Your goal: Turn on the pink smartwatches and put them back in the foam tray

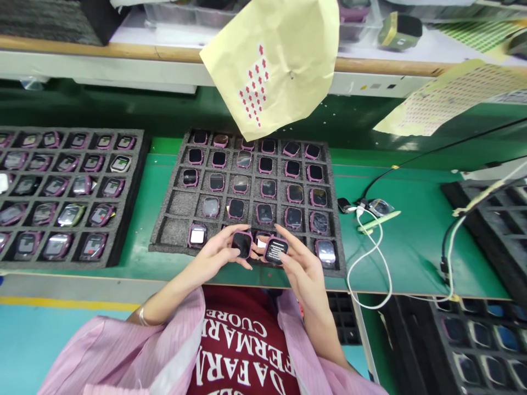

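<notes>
My left hand (pixel 224 248) grips a purple-framed smartwatch (pixel 242 244) whose screen is dark. Close beside it, my right hand (pixel 297 258) pinches another smartwatch (pixel 276 250), this one lit with lines of white text. Both are watch bodies with no straps showing. They are held over the front edge of a grey foam tray (pixel 175 229), where rows of similar watches sit in square compartments. Two compartments at the tray's left front hold nothing. A watch with a white lit screen (pixel 198 235) lies in the front row, left of my hands. My hands partly hide the front row.
A second foam tray (pixel 142 164) of watches stands at left. To the right lie a white cable (pixel 387 263) and a small dark watch (pixel 344 206). Yellow paper with red arrows (pixel 284 66) hangs from the shelf above. More trays (pixel 473 192) fill the far right.
</notes>
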`<state>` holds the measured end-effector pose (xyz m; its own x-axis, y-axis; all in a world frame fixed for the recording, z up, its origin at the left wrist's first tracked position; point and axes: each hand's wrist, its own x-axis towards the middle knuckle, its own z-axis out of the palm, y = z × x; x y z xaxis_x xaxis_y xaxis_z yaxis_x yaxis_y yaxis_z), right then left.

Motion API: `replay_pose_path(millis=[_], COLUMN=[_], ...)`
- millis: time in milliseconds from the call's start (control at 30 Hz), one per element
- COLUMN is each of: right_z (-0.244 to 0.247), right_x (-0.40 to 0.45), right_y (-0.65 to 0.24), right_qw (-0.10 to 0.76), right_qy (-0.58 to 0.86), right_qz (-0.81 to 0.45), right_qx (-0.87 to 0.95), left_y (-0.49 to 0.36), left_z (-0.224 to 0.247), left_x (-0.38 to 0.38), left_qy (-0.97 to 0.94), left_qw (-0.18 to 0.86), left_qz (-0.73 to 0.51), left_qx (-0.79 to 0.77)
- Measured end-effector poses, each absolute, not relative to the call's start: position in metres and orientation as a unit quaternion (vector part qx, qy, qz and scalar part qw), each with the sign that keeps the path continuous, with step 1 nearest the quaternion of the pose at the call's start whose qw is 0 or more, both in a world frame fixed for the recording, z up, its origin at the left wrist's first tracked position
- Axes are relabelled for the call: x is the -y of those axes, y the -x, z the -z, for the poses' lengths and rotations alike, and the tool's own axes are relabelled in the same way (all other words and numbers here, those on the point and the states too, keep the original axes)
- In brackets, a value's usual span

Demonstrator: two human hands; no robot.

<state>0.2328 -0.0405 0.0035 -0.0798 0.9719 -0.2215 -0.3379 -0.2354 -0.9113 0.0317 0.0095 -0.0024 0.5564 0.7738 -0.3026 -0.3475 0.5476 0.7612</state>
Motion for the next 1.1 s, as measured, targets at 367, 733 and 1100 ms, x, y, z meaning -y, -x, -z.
replay_pose_path(millis=[367,733,1100], right_z=[-0.005,-0.006,-0.009], right_x=[0.040,0.040,0.063], right_y=[-0.225,-0.284,-0.319], right_qw=[0.507,0.247,0.167], right_qy=[0.477,0.619,0.746], right_qz=[-0.600,-0.220,-0.092], right_qx=[0.395,0.712,0.638], left_y=[-0.031,-0.027,-0.027], left_z=[-0.003,0.000,-0.007], left_x=[-0.006,-0.005,-0.005], left_qy=[-0.409,-0.415,-0.455], left_qw=[0.785,0.773,0.724], left_qz=[-0.333,-0.355,-0.318], left_qx=[-0.325,-0.323,-0.409])
